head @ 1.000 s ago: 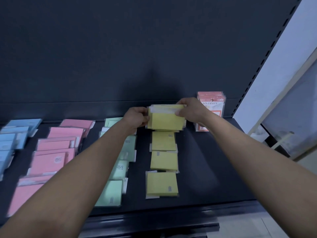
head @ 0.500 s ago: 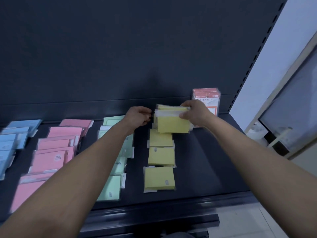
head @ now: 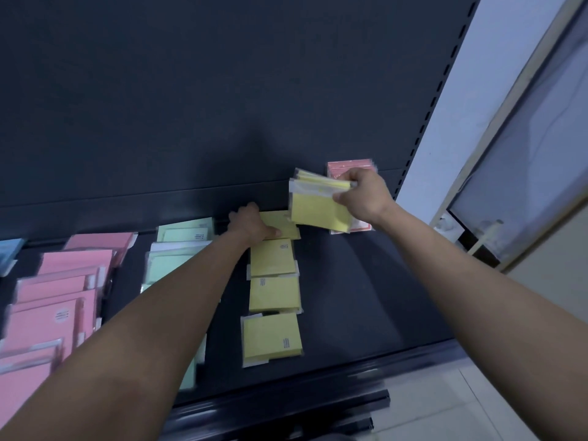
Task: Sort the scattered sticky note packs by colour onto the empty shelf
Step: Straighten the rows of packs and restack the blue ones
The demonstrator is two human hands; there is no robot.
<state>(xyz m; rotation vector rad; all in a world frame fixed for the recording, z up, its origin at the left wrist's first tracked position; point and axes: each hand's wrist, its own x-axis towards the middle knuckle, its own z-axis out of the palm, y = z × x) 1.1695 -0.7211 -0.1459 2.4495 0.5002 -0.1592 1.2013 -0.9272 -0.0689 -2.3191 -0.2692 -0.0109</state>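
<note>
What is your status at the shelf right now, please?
Left hand on rearmost yellow pack, fingers hidden. Right hand grips stack of yellow packs above the shelf. Orange packs stand behind it; nothing blocking yellow column.

- Dark back panel (head: pixel 222 90): matt, unmarked, filling most of the upper view.
- Slotted upright (head: pixel 440 84): a row of small slots running diagonally along the back panel's right edge.
- White wall (head: pixel 467 106): a plain strip just right of the slotted upright.
- Framed pane (head: pixel 534 154): pale frame around translucent glazing; small objects behind it are too blurred to identify.
- Red-and-white packet (head: pixel 346 167): standing upright against the back panel, partly hidden.
- Floor tiles (head: pixel 477 409): light-coloured, at lower right.
</note>
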